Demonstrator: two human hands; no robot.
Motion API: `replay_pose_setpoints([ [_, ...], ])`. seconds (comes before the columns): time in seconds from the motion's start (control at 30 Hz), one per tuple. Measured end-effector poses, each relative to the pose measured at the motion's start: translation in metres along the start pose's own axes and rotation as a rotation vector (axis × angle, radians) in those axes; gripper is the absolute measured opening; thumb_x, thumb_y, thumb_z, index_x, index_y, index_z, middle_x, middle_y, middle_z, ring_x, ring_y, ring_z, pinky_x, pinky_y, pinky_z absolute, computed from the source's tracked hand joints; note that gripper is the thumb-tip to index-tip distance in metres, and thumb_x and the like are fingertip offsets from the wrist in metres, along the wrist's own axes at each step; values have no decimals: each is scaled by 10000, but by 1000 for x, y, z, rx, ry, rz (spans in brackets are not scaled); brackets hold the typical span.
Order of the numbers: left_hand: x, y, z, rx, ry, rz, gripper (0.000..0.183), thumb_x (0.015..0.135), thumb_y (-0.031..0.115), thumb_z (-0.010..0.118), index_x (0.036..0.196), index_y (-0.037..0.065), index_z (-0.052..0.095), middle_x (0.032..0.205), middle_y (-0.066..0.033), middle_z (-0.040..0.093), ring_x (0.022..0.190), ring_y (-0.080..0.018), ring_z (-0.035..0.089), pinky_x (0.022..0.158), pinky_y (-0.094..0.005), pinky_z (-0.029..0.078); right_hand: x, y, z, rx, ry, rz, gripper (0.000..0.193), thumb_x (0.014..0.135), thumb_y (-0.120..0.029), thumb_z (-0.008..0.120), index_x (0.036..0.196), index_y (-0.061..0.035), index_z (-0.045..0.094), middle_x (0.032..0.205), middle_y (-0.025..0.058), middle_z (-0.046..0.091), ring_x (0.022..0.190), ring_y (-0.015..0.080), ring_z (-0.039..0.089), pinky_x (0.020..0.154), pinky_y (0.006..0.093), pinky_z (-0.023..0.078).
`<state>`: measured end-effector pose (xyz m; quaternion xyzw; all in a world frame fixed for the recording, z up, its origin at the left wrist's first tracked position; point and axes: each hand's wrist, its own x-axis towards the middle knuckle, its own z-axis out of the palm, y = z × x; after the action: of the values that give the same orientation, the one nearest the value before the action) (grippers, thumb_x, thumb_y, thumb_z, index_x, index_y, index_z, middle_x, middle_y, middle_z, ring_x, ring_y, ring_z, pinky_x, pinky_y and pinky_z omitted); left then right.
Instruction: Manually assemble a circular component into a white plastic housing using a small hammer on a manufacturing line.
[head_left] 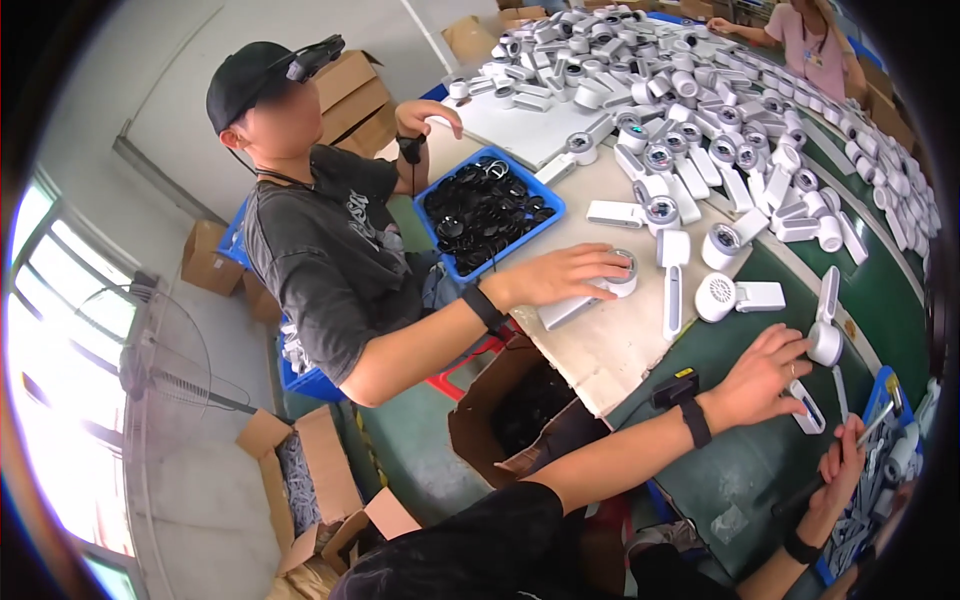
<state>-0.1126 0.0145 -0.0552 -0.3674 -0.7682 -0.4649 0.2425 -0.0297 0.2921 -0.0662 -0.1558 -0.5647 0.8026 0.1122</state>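
White gadget [825,344] by L hand [760,378], yellow-marked blk device [674,388]

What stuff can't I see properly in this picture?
All in the head view:
- Left hand: palm hidden by the back of the hand.
- Thin rod: lower end hidden by the right hand.
- Open cardboard box beside the red stool: dark contents too shadowed to name.
- Window: outdoors washed out by glare.
- Pink-shirted person: top of head cut off by the upper edge.
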Motion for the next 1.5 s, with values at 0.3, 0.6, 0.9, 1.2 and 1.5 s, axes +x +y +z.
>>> replay_pose_setpoints([
  [0.3, -3, -9, 2, -77, -51, -28, 398, 593, 261, 938, 885, 35, 791, 1290, -133, 658, 1303, -324, 539, 1257, -535, 329, -4, -19, 5, -276, 18, 37, 317, 1105, -223, 619, 1357, -30, 628, 937, -28, 616, 443, -14, 329, 371, 198, 195],
  [0.6, 13, 10, 7, -133, -40, -6, 363, 581, 227, 922, 874, 69, 775, 1064, -89, 723, 1093, -335, 649, 963, -469, 508, -28, -26, -8, -622, 84, -4, 174, 1039, -194, 694, 1173, -84, 715, 791, -45, 645, 456, -6, 370, 379, 195, 226],
  [0.9, 9, -3, -9, -35, -184, -59, 361, 654, 240, 967, 926, 62, 811, 1097, -28, 723, 1106, -281, 639, 975, -415, 515, -42, -34, 64, -397, 11, 94, 144, 1011, -124, 734, 1051, -16, 648, 790, 57, 681, 453, 47, 438, 393, 230, 275],
  [1.2, 7, -1, -6, 26, -191, -77, 362, 670, 240, 962, 958, 71, 821, 1161, -15, 726, 1129, -274, 631, 994, -408, 514, -48, -31, 79, -513, 11, 49, 92, 1002, -90, 720, 1024, -18, 666, 765, 31, 669, 469, 35, 442, 406, 228, 289],
  [1.5, 9, -1, -7, -8, -160, -40, 446, 670, 216, 967, 1044, 115, 746, 1154, -24, 749, 1131, -288, 642, 994, -424, 510, -43, -32, 75, -638, -50, 114, 98, 1003, -118, 729, 1000, -38, 672, 723, -4, 613, 498, 38, 429, 431, 238, 290],
])
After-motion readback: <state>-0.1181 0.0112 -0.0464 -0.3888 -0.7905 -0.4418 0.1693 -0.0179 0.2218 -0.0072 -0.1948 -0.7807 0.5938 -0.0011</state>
